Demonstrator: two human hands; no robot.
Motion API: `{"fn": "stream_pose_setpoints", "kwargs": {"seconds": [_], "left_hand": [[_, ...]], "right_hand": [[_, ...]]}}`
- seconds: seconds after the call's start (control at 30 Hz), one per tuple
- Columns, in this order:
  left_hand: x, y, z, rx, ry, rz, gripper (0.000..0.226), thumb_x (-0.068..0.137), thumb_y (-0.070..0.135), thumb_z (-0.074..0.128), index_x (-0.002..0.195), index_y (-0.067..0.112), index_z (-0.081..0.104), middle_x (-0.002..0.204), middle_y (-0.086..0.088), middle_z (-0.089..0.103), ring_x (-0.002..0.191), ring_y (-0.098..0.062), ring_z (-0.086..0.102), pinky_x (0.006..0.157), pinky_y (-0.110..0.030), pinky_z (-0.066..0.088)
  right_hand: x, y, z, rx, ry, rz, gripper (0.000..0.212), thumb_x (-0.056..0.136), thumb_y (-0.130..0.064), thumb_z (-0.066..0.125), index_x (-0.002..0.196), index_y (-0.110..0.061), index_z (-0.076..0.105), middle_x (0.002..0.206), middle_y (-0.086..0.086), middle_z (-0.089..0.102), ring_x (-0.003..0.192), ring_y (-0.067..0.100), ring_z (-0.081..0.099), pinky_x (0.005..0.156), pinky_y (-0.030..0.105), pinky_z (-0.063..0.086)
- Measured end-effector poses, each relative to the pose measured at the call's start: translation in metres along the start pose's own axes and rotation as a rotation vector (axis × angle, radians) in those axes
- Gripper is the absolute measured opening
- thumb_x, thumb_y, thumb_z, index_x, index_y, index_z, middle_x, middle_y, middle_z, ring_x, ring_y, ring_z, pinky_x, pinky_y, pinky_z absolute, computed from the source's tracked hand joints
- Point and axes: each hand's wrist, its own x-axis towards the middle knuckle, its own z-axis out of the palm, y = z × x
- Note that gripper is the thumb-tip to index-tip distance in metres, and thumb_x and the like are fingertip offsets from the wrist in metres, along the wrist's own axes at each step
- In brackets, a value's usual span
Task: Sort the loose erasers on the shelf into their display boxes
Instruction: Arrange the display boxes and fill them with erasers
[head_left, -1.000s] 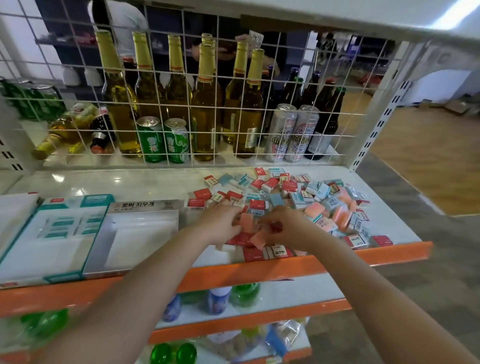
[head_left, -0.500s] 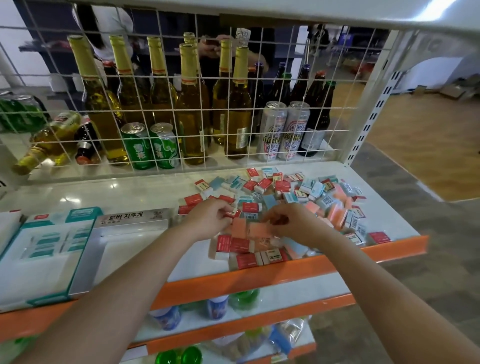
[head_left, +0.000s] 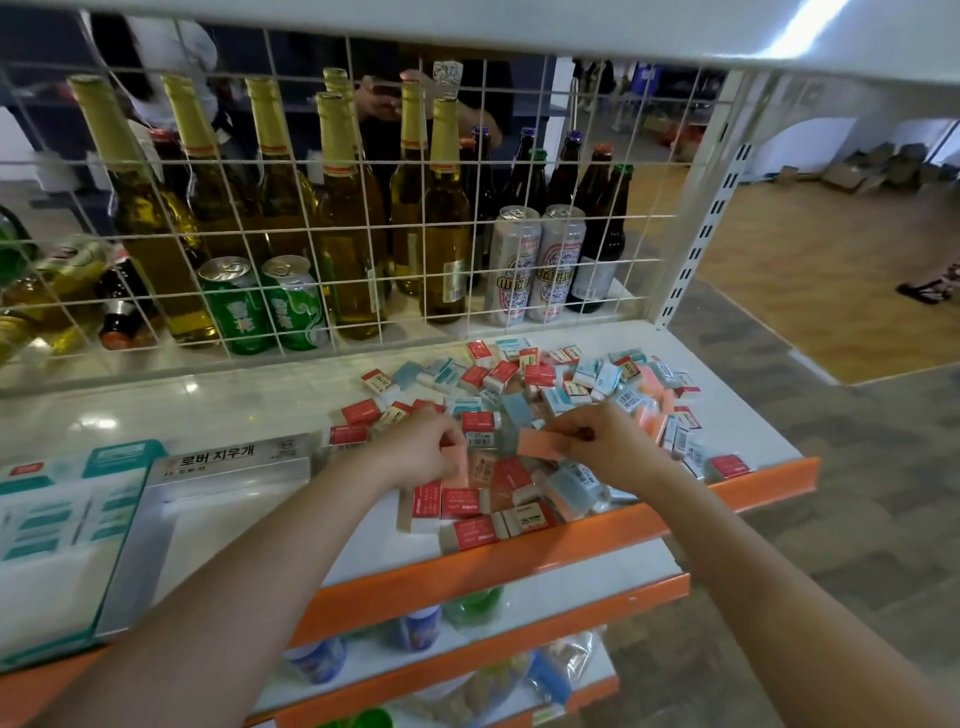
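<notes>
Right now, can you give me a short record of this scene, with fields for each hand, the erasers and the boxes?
left hand: fingers curled over peach erasers
right hand: pinches a peach eraser
loose erasers: scattered on the shelf, right side
display boxes: silver box and teal box, left side
behind the wire grid: bottles and cans

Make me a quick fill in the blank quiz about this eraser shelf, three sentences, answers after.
1. The right hand pinches a flat ____-coloured eraser.
2. The two green cans stand behind a white wire ____.
3. The shelf's front edge is coloured ____.

Missing words: orange; grid; orange
</notes>
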Motion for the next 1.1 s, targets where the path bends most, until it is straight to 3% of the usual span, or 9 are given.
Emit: {"fn": "stream_pose_setpoints", "kwargs": {"seconds": [0.2, 0.33, 0.4, 0.47, 0.57, 0.67, 0.83, 0.93, 1.1], "left_hand": [[-0.003, -0.005, -0.001, -0.194, 0.081, 0.004, 0.014, 0.084, 0.012, 0.064, 0.093, 0.020, 0.059, 0.105, 0.000, 0.060, 0.095, -0.014, 0.056, 0.081, -0.029, 0.048], [-0.005, -0.010, -0.009, -0.383, 0.181, -0.060, 0.016, 0.085, 0.005, 0.062, 0.091, 0.019, 0.061, 0.096, 0.002, 0.058, 0.098, -0.020, 0.059, 0.082, -0.036, 0.054], [-0.010, -0.014, -0.014, -0.478, 0.231, -0.106, 0.020, 0.087, 0.000, 0.058, 0.098, 0.016, 0.063, 0.091, 0.003, 0.055, 0.095, -0.023, 0.060, 0.080, -0.041, 0.056], [-0.014, -0.018, -0.018, -0.526, 0.265, -0.123, 0.025, 0.087, -0.003, 0.055, 0.107, 0.010, 0.064, 0.095, -0.002, 0.057, 0.090, -0.022, 0.061, 0.073, -0.036, 0.058], [-0.019, -0.025, -0.020, -0.557, 0.302, -0.122, 0.026, 0.087, -0.007, 0.054, 0.107, 0.006, 0.064, 0.099, -0.007, 0.061, 0.083, -0.016, 0.061, 0.063, -0.022, 0.056], [-0.021, -0.030, -0.020, -0.476, 0.348, -0.115, 0.025, 0.086, -0.004, 0.056, 0.105, 0.008, 0.066, 0.097, -0.003, 0.062, 0.090, -0.015, 0.059, 0.072, -0.024, 0.052], [-0.021, -0.030, -0.016, -0.443, 0.367, -0.134, 0.024, 0.086, 0.000, 0.056, 0.105, 0.012, 0.065, 0.091, 0.003, 0.059, 0.093, -0.017, 0.059, 0.078, -0.031, 0.052], [-0.020, -0.028, -0.013, -0.426, 0.394, -0.133, 0.020, 0.088, 0.005, 0.058, 0.104, 0.014, 0.064, 0.093, 0.002, 0.060, 0.091, -0.017, 0.059, 0.064, -0.021, 0.047], [-0.018, -0.016, -0.005, -0.350, 0.400, -0.069, 0.022, 0.088, 0.003, 0.055, 0.106, 0.010, 0.064, 0.097, 0.002, 0.059, 0.079, -0.006, 0.052, 0.053, -0.004, 0.042]], "right_hand": [[-0.001, -0.007, 0.004, -0.017, 0.024, 0.007, 0.022, 0.086, -0.006, 0.060, 0.106, -0.009, 0.070, 0.097, 0.006, 0.069, 0.081, 0.015, 0.058, 0.082, 0.034, 0.051], [0.000, -0.012, 0.008, 0.046, 0.015, 0.036, 0.023, 0.088, -0.007, 0.058, 0.109, -0.009, 0.068, 0.093, 0.004, 0.068, 0.071, 0.008, 0.058, 0.071, 0.018, 0.050], [0.001, -0.015, 0.012, 0.075, 0.009, 0.042, 0.022, 0.089, -0.006, 0.057, 0.109, -0.009, 0.068, 0.088, 0.005, 0.068, 0.069, 0.012, 0.060, 0.074, 0.025, 0.055], [0.001, -0.020, 0.015, 0.083, -0.001, 0.045, 0.023, 0.089, -0.005, 0.056, 0.108, -0.008, 0.067, 0.086, 0.004, 0.066, 0.074, 0.015, 0.060, 0.080, 0.033, 0.054], [0.003, -0.023, 0.022, 0.006, -0.011, 0.030, 0.024, 0.089, -0.006, 0.054, 0.109, -0.009, 0.067, 0.101, 0.006, 0.068, 0.083, 0.012, 0.056, 0.075, 0.026, 0.047], [0.003, -0.026, 0.026, -0.102, -0.021, 0.025, 0.026, 0.088, -0.007, 0.053, 0.109, -0.012, 0.067, 0.107, 0.004, 0.066, 0.085, 0.013, 0.056, 0.073, 0.023, 0.045], [-0.003, -0.026, 0.026, -0.156, -0.075, 0.003, 0.035, 0.086, -0.011, 0.053, 0.118, -0.023, 0.058, 0.084, 0.006, 0.063, 0.067, 0.015, 0.052, 0.059, 0.027, 0.046], [-0.003, -0.025, 0.028, -0.192, -0.124, -0.044, 0.044, 0.086, -0.011, 0.050, 0.126, -0.028, 0.051, 0.062, -0.005, 0.046, 0.051, 0.009, 0.040, 0.048, 0.020, 0.034], [-0.004, -0.026, 0.027, -0.137, -0.097, -0.054, 0.026, 0.089, -0.015, 0.049, 0.113, -0.023, 0.057, 0.065, -0.001, 0.050, 0.053, 0.012, 0.042, 0.049, 0.022, 0.033]]}}
